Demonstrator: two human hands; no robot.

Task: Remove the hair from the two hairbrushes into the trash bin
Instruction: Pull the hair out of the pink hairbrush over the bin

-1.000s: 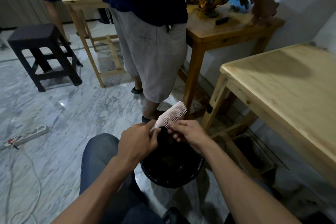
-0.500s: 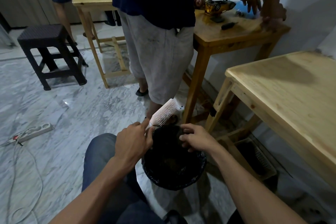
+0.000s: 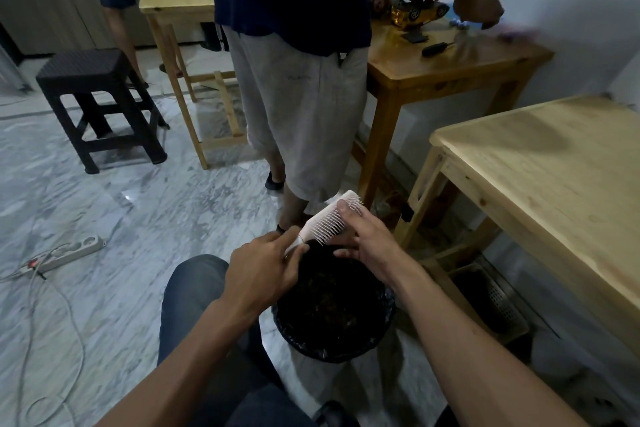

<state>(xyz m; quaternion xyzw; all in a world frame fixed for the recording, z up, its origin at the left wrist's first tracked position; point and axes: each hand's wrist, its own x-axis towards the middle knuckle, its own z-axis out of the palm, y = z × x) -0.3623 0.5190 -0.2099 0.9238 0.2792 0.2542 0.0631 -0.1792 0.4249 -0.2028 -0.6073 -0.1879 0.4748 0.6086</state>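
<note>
Above the round black-lined trash bin [image 3: 332,319], 2 hands work 1 pale pink plastic hairbrush [image 3: 325,220].

From the head view, the left hand [image 3: 263,270] grips the hairbrush's handle, bristles turned toward the wearer, head tilted up and away. The right hand [image 3: 363,239] rests on the bristles, thumb near the tip, fingers curled under the head. Beyond the bin, a standing person in grey shorts [image 3: 301,107] faces a brown wooden table [image 3: 446,66]; a pale wooden table [image 3: 554,184] stands at right.
</note>
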